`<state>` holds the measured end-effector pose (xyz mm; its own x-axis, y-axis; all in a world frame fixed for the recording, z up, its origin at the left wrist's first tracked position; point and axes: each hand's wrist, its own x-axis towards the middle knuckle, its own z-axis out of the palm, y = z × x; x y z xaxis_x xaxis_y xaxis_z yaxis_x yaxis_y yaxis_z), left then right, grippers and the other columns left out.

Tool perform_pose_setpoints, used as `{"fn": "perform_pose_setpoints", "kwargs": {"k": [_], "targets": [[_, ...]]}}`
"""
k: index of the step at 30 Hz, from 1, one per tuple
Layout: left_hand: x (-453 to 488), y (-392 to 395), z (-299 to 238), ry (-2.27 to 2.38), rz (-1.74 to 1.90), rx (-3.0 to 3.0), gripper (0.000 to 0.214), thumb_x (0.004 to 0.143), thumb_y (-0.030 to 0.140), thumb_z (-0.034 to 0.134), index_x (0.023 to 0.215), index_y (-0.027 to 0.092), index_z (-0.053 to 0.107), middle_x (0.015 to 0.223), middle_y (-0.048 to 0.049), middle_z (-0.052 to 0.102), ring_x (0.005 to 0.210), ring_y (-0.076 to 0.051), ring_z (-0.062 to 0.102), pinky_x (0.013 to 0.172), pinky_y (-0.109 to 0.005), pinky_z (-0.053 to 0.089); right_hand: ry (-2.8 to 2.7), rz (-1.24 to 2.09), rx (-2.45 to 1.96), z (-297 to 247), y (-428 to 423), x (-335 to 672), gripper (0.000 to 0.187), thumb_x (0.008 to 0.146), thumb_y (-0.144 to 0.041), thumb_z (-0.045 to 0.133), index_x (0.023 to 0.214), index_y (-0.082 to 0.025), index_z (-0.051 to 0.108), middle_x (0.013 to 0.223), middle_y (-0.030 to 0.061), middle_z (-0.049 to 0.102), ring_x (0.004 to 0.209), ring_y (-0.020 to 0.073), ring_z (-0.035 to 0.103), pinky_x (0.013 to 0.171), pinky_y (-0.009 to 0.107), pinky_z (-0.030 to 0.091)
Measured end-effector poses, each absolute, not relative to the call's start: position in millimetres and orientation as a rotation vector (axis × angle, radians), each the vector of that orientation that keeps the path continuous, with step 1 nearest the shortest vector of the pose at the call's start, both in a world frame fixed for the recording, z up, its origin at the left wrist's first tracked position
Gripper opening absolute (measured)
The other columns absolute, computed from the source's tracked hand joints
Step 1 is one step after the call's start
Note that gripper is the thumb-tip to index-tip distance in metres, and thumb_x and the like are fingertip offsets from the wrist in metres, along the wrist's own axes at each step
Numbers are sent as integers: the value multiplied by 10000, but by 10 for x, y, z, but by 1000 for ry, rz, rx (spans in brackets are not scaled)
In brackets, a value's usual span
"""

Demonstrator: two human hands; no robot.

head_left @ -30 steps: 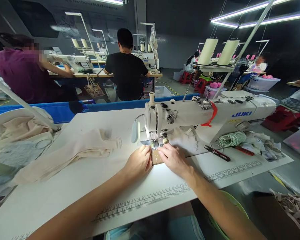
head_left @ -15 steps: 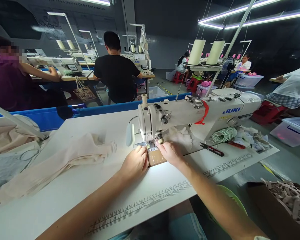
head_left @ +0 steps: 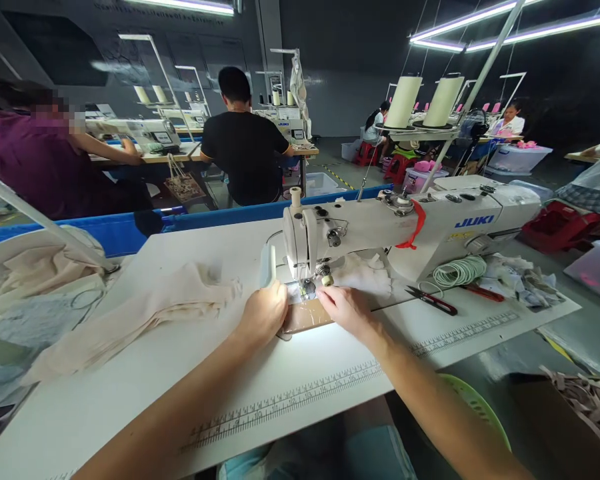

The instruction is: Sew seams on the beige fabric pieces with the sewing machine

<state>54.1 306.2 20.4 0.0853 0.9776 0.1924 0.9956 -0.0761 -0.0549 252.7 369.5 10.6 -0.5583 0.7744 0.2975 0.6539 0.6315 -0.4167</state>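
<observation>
My left hand [head_left: 265, 311] rests left of the needle area of a white sewing machine [head_left: 345, 223], its fingers curled together. Whatever it may hold is hidden under the fingers. Close to the presser foot [head_left: 307, 288], on the right side, my right hand [head_left: 349, 309] has its thumb and fingertips pinched; I cannot make out anything between them. Between the hands lies a brown plate [head_left: 307, 316] with bits of pale thread on it. Pale cloth [head_left: 363, 273] lies behind my right hand, under the machine arm.
Stacked beige cloth [head_left: 145, 313] lies on the left of the table. Thread snips [head_left: 433, 300], a coil of pale green cord [head_left: 460, 270] and scraps [head_left: 517, 280] sit at right. A printed ruler [head_left: 280, 403] runs along the front edge. Co-workers sit beyond a blue cloth trough [head_left: 220, 212].
My left hand has shifted left, away from the needle, uncovering more of the plate. My right hand stays near the presser foot. The whole view has shifted slightly.
</observation>
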Motion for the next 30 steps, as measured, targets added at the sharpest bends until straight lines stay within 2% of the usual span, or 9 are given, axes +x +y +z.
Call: {"fn": "perform_pose_setpoints", "kwargs": {"k": [3, 7, 11, 15, 18, 23, 25, 28, 30], "targets": [[483, 3060, 319, -2234, -171, -2155, 256, 902, 159, 392, 780, 174, 617, 872, -110, 665, 782, -243, 619, 609, -314, 420, -2402, 420, -1036, 123, 3620, 2464, 183, 940, -142, 549, 874, -206, 706, 778, 8, 706, 687, 146, 602, 611, 268, 354], [384, 2975, 424, -2561, -741, -2359, 248, 837, 333, 466, 655, 198, 566, 673, -34, 632, 656, -202, 597, 610, -296, 433, -2410, 438, -1043, 183, 3478, 2367, 41, 849, -219, 703, 841, -207, 664, 805, 4, 669, 707, 152, 593, 616, 275, 395], [381, 2764, 524, -2667, -1266, -2620, 345, 770, 497, 564, 616, 190, 588, 669, -23, 620, 656, -177, 581, 604, -265, 458, -2427, 454, -1119, 216, 3377, 2264, 289, 769, -407, 799, 867, -206, 617, 887, 35, 655, 750, 180, 593, 643, 299, 432], [435, 2538, 631, -2555, -1330, -2558, 386, 790, 547, 589, 695, 180, 660, 814, -42, 649, 713, -172, 557, 604, -257, 423, -2453, 493, -934, 168, 3392, 2197, 233, 809, -309, 745, 975, -201, 623, 971, 57, 677, 806, 198, 611, 681, 306, 447], [388, 2398, 645, -2697, -1465, -2381, 417, 792, 601, 560, 752, 188, 604, 703, 2, 576, 632, -150, 504, 573, -252, 394, -2436, 553, -763, 124, 3426, 2212, 59, 890, -192, 601, 945, -208, 612, 914, 24, 691, 786, 167, 621, 685, 280, 448], [160, 2193, 510, -3018, -1533, -2062, 523, 806, 726, 481, 867, 209, 533, 560, 74, 431, 481, -116, 364, 460, -228, 278, -2390, 639, -674, 141, 3403, 2290, 107, 892, -128, 514, 854, -210, 571, 679, -43, 619, 589, 121, 564, 587, 251, 421], [108, 2130, 466, -3032, -1540, -2042, 538, 804, 738, 491, 889, 208, 530, 580, 67, 458, 481, -113, 374, 458, -226, 275, -2373, 636, -663, 161, 3366, 2295, 59, 862, -160, 565, 883, -213, 578, 768, -21, 647, 650, 136, 588, 630, 267, 451], [142, 2081, 473, -3001, -1499, -2082, 529, 819, 732, 491, 894, 210, 526, 572, 70, 445, 469, -109, 359, 451, -226, 249, -2444, 532, -587, 151, 3311, 2242, 281, 815, -297, 698, 1051, -200, 581, 981, 52, 656, 830, 201, 617, 702, 312, 495], [206, 2082, 514, -2976, -1475, -2133, 527, 829, 733, 478, 901, 212, 522, 574, 71, 447, 460, -107, 349, 449, -231, 245, -2521, 389, -525, 107, 3299, 2184, 307, 826, -316, 695, 1076, -184, 577, 1014, 84, 642, 886, 237, 604, 705, 334, 499]]}}
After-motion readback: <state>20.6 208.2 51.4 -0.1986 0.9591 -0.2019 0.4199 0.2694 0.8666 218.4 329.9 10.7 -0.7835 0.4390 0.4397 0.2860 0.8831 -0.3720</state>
